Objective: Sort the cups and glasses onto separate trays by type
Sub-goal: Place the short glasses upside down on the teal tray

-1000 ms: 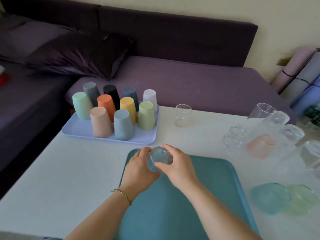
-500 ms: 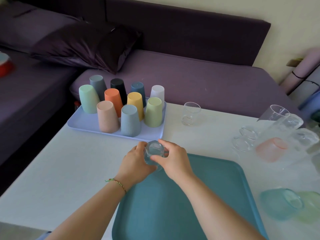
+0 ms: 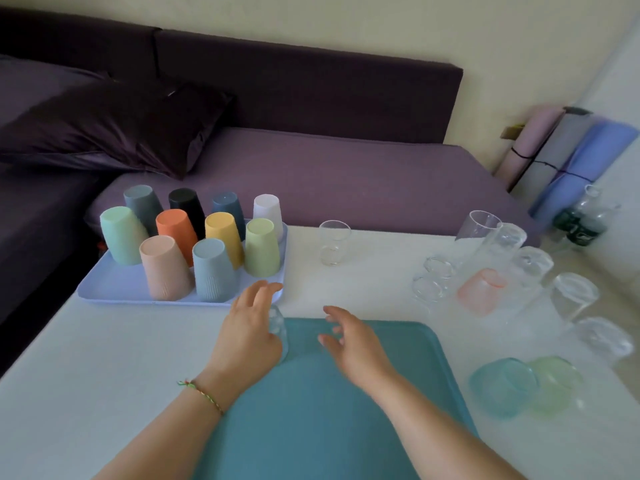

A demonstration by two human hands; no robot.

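A teal tray (image 3: 311, 410) lies on the white table in front of me. One small clear glass (image 3: 278, 330) stands upside down at its far left corner. My left hand (image 3: 247, 332) rests beside that glass with fingers stretched out, palm close against it. My right hand (image 3: 349, 342) hovers over the tray to the right of the glass, fingers apart and holding nothing. Several coloured plastic cups (image 3: 213, 268) stand upside down on a lilac tray (image 3: 114, 285) at the back left. A clear glass (image 3: 333, 242) stands alone behind the teal tray.
Several clear glasses (image 3: 502, 244), a pink glass (image 3: 479, 291), a teal glass (image 3: 502, 386) and a green glass (image 3: 554, 382) crowd the table's right side. A purple sofa (image 3: 329, 174) runs behind the table. Rolled mats (image 3: 571, 161) lean at the far right.
Both hands were holding the small clear glass over the tray's far left corner. Now it stands on the tray, and the right hand has let go and moved right.
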